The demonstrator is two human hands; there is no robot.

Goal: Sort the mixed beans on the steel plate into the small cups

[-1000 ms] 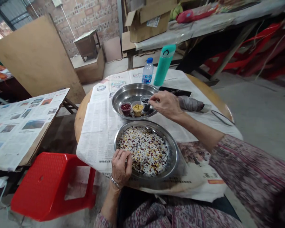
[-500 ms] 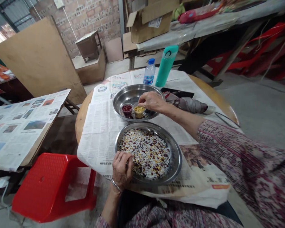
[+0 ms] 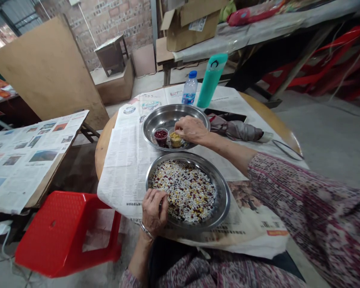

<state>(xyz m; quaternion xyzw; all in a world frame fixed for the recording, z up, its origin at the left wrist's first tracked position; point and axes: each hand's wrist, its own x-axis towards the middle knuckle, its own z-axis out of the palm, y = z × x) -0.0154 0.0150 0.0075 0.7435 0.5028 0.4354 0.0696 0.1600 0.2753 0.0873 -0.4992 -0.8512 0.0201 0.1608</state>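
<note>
Before me a steel basin (image 3: 223, 200) holds a spread mix of white grains and dark red, yellow and black beans. My left hand (image 3: 154, 210) lies over its left rim, fingers curled; whatever they hold is hidden. Behind stands a second steel basin (image 3: 156, 116), with two small clear cups near its front edge. One cup of red beans (image 3: 161, 137) is on the left, the other, a cup of yellow beans (image 3: 175, 140), on the right. My right hand (image 3: 192, 129) reaches into this basin, fingertips pinched at the yellow cup's top; any bean between them is too small to see.
Newspaper (image 3: 123, 160) covers the round table. At its back stand a water bottle (image 3: 190, 89) and a turquoise flask (image 3: 212, 81). A folded grey umbrella (image 3: 243, 130) lies right of the far basin. A red stool (image 3: 63, 232) stands at left, beside another newspaper-covered table (image 3: 33, 160).
The view has shifted slightly. My right hand remains at the yellow cup with its fingertips marginally lower, and my left hand stays at the near basin's rim.
</note>
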